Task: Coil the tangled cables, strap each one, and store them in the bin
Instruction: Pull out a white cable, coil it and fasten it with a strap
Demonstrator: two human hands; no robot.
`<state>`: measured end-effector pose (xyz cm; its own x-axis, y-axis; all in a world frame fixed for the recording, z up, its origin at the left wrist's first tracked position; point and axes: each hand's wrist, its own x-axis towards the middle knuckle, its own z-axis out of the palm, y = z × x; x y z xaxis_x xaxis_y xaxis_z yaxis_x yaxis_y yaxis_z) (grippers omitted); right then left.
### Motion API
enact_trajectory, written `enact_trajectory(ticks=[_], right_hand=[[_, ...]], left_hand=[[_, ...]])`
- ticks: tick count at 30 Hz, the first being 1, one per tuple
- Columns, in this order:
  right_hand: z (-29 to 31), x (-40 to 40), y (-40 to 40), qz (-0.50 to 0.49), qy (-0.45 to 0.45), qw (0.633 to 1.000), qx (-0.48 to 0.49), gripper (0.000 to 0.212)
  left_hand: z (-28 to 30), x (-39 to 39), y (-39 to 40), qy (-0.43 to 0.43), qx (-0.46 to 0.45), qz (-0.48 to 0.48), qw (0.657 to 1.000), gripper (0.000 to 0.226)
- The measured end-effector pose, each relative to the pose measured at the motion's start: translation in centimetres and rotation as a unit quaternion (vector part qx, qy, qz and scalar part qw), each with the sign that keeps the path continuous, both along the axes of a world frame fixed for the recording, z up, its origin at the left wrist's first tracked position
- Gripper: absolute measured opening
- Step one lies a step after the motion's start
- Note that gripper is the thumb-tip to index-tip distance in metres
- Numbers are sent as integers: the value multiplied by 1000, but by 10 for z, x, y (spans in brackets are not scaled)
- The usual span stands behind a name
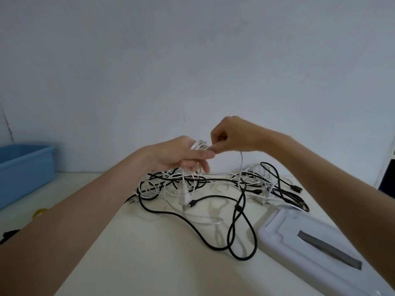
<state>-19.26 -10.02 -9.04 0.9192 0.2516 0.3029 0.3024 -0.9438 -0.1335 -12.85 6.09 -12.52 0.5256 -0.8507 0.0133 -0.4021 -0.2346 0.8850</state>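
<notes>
A tangle of black and white cables point(213, 189) lies on the white table point(149, 253) in front of me. My left hand point(181, 155) is raised above the pile and holds a small coil of white cable point(199, 145) wound around its fingers. One end with a white plug point(183, 196) hangs down from it. My right hand point(230, 135) pinches the same white cable at the coil's right side, and a strand drops from it into the pile. A blue bin point(25, 167) stands at the far left.
A white flat tray-like object with a grey strip point(316, 242) lies at the right front. A yellowish tape roll point(39, 212) and a dark object point(8, 235) sit at the left edge. A wall stands close behind the table.
</notes>
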Motion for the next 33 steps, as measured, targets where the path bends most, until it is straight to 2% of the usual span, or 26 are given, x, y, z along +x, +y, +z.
enact_trajectory(ticks=[3, 5, 7, 10, 12, 14, 15, 16, 17, 19, 21, 23, 24, 25, 27, 28, 29, 31, 33], right_hand=[[23, -1, -13, -40, -47, 998, -18, 39], [43, -1, -26, -80, -100, 991, -20, 43], [59, 0, -39, -110, -159, 981, -24, 43], [79, 6, -50, -190, -270, 943, -42, 33], [95, 11, -51, -220, -320, 920, 50, 36], [110, 17, -45, -165, -307, 898, 270, 32], [117, 19, -39, -120, -298, 871, 371, 31], [123, 22, -33, -73, -299, 844, 439, 31], [129, 24, -27, -40, -319, 826, 464, 29], [140, 26, -15, -36, -398, 822, 405, 19], [141, 28, -9, -55, -444, 836, 317, 19], [130, 33, -12, -104, -416, 867, 254, 28], [119, 37, -16, -144, -377, 885, 231, 32], [105, 41, -22, -181, -327, 899, 229, 35], [69, 47, -32, -229, -171, 909, 305, 34], [48, 47, -34, -232, -78, 901, 357, 34], [26, 46, -33, -230, -1, 901, 367, 35], [-12, 46, -28, -227, 81, 934, 264, 40], [-33, 45, -15, -197, 117, 965, 128, 38]], left_hand=[[7, 0, -2, -32, -32, 39, 998, 26], [15, 4, -2, -65, -61, 73, 993, 19], [23, 12, 1, -117, -101, 142, 978, 20], [32, 28, 7, -218, -137, 259, 931, 33], [37, 35, 10, -280, -148, 304, 898, 39], [43, 37, 11, -321, -147, 324, 878, 40], [47, 37, 10, -328, -144, 327, 874, 40], [49, 36, 9, -327, -141, 326, 876, 40], [51, 35, 7, -316, -138, 322, 882, 40], [53, 28, 4, -250, -150, 291, 911, 37], [49, 16, 6, -136, -168, 212, 953, 36], [41, 5, 11, 15, -213, 121, 969, 35], [36, 2, 14, 97, -249, 84, 960, 34], [33, -1, 16, 171, -288, 61, 940, 33], [33, -3, 18, 268, -364, 44, 891, 35], [35, -4, 16, 292, -399, 41, 868, 40], [39, -5, 15, 304, -427, 35, 851, 45], [45, -4, 10, 312, -464, 12, 829, 41], [46, 0, 4, 315, -479, 16, 819, 35]])
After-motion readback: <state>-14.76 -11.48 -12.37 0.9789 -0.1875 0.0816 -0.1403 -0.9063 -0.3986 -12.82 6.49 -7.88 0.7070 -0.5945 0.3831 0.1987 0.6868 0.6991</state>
